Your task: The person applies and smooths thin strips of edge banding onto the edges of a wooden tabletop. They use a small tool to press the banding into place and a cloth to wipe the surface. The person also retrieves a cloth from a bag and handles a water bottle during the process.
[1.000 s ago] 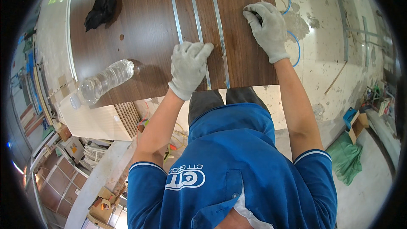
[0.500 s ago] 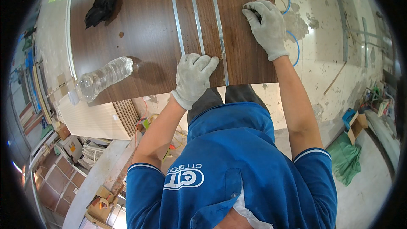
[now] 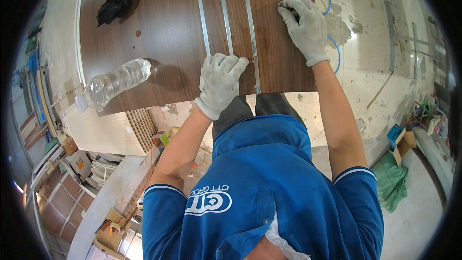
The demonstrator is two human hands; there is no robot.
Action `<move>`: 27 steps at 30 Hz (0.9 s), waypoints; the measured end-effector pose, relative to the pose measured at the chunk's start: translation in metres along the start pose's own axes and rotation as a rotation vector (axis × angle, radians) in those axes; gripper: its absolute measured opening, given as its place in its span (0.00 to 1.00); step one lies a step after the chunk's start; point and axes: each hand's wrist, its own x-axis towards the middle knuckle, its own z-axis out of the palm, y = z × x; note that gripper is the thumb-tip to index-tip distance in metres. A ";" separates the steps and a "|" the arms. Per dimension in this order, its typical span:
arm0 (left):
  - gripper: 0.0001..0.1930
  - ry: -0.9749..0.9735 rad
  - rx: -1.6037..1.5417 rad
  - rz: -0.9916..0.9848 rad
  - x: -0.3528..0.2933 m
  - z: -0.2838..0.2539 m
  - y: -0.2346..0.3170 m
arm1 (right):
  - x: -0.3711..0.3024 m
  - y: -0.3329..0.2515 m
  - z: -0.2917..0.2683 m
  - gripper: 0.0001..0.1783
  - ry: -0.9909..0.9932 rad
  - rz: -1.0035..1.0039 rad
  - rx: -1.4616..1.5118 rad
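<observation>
Head: the left hand [image 3: 220, 85] hides two silver strips' [image 3: 224, 14] near ends.

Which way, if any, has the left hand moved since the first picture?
Yes, backward: against the brown panel, the left hand is now closer to the panel's near edge.

It's a workshop, and a hard-used one! Front and centre, a wood-grained surface [image 3: 168, 19] with shiny metal strips [image 3: 224, 14] running from near to far. Look right: blue hose [image 3: 339, 58] looping across a pale floor [image 3: 368, 38] scarred with dark patches! Over on the left, boards [image 3: 34, 137] crowd together, then nearer, a pale block [image 3: 101, 132] with a gridded end, and piled white strips [image 3: 102, 171]! Near right, an open carton [image 3: 405, 144] beside crumpled green cloth [image 3: 391, 183]!
</observation>
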 end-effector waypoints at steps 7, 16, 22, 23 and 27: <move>0.17 -0.004 0.013 -0.009 0.000 0.002 0.001 | 0.000 0.001 -0.001 0.07 -0.023 0.014 0.010; 0.17 -0.005 0.013 -0.004 -0.010 -0.001 0.003 | 0.001 0.001 -0.001 0.08 0.005 -0.035 -0.020; 0.16 -0.008 -0.026 0.027 -0.032 -0.003 0.019 | 0.000 0.001 0.000 0.07 -0.013 0.034 0.035; 0.16 -0.007 -0.035 0.029 -0.036 -0.003 0.022 | 0.000 0.001 0.000 0.07 -0.018 0.046 0.044; 0.16 0.021 -0.036 0.070 -0.046 -0.001 0.028 | 0.000 0.002 0.001 0.07 -0.002 0.002 0.030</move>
